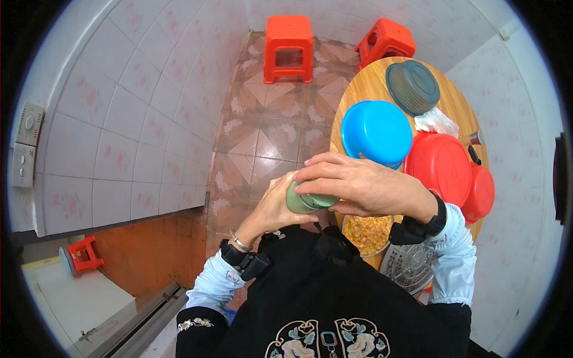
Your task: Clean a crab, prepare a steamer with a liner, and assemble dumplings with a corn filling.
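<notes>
Before my chest, a green cylindrical container (pixel 299 202) is held between both hands. My left hand (pixel 274 201) wraps around its side from the left. My right hand (pixel 353 181) reaches over from the right, its fingers curled on the container's green top; whether that top is a loose lid I cannot tell. Below my right hand, a round dish of chopped yellow and orange food (pixel 368 233) stands on the wooden table (pixel 358 91). A blue plastic basin (pixel 378 132), bottom up, lies just beyond my right hand.
Red plastic basins (pixel 441 168), a dark green colander (pixel 414 87), a clear plastic bag (pixel 436 121) and a small cup (pixel 477 138) are on the table. A perforated metal steamer plate (pixel 407 266) is near my right forearm. Red stools (pixel 288 49) stand beyond. A tiled wall (pixel 121 116) rises left.
</notes>
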The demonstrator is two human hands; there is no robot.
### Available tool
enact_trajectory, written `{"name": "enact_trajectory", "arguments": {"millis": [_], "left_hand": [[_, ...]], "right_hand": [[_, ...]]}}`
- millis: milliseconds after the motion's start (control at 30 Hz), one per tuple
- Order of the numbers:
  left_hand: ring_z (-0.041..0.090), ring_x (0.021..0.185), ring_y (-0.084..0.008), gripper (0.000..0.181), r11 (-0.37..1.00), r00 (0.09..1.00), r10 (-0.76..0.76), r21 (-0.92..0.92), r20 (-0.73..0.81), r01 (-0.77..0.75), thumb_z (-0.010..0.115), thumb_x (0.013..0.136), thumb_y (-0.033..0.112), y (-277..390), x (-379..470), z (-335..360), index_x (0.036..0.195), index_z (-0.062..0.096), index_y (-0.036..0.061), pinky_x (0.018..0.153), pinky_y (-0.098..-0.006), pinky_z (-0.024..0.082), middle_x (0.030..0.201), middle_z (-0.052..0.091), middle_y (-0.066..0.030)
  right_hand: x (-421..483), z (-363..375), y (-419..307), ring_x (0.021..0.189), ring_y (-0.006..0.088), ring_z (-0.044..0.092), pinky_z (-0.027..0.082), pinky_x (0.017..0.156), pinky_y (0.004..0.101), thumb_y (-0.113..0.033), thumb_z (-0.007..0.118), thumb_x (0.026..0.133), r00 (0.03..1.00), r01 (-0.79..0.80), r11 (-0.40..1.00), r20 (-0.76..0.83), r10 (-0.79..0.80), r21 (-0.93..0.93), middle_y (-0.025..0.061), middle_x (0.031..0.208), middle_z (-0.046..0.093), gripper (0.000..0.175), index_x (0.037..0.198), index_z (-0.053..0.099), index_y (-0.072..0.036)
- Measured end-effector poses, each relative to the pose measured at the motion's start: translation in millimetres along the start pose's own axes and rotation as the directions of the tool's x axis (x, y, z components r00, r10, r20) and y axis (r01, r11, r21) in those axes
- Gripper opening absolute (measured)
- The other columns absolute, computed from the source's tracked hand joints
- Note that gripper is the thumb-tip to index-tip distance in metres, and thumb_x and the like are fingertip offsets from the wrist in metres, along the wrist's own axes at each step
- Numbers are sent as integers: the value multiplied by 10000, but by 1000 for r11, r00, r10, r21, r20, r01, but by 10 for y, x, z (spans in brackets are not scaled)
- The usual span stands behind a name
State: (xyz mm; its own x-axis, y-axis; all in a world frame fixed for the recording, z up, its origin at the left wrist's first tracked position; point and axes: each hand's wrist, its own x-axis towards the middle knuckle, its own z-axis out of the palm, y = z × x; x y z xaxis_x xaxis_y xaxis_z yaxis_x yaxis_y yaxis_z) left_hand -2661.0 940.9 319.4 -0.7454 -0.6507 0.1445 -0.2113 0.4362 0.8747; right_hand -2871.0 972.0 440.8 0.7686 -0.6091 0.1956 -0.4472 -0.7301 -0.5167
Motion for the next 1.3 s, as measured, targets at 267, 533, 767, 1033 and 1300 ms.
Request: {"name": "enact_trajectory", "arguments": {"millis": [267, 533, 767, 1033, 1300], "left_hand": [[489, 1109, -290, 810, 997, 996, -83, 6, -39, 83, 832, 556, 304, -126, 9, 27, 1218, 438, 53, 936, -400, 343, 1154, 527, -133], [503, 1093, -313, 805, 995, 995, -98, -24, -24, 97, 839, 560, 280, -147, 100, 64, 1217, 441, 39, 930, -404, 359, 1148, 535, -141], [508, 1094, -314, 811, 992, 994, -106, 65, -2, 106, 849, 535, 263, -174, 113, 176, 1206, 450, 42, 927, -413, 375, 1151, 546, -139], [535, 1063, -283, 791, 975, 977, -185, -102, 101, 195, 846, 555, 238, -271, 244, 182, 1206, 451, 26, 893, -370, 429, 1136, 539, -145], [553, 1036, -322, 806, 997, 999, -40, 65, 8, 39, 853, 529, 230, -302, 246, 214, 1204, 451, 46, 873, -411, 433, 1098, 577, -144]], "right_hand": [[-11, -14, 64, 1064, 356, 517, 472, 823, 405, -344, 728, 661, 887, -462, 887, -13, 462, 2, 174, 1185, 520, 698, 1231, 451, -53], [-82, 15, 334, 1126, 284, 480, 468, 842, 370, -275, 734, 681, 994, -87, 996, -58, 89, 35, 124, 1303, 437, 732, 1308, 408, -80], [-97, 160, 265, 411, 351, 501, 393, 438, 422, -565, 499, 819, 807, -587, 779, -238, 541, -219, 125, 461, 496, 681, 1261, 444, -50], [-280, 226, 392, 1028, 303, 534, 503, 719, 370, -257, 694, 733, 957, -155, 988, -247, 153, 14, 144, 1146, 542, 640, 1303, 430, -133], [-252, 137, 484, 686, 333, 617, 477, 560, 414, -565, 520, 810, 743, -669, 729, -149, 652, -146, 197, 760, 604, 652, 1198, 493, -42]]}}
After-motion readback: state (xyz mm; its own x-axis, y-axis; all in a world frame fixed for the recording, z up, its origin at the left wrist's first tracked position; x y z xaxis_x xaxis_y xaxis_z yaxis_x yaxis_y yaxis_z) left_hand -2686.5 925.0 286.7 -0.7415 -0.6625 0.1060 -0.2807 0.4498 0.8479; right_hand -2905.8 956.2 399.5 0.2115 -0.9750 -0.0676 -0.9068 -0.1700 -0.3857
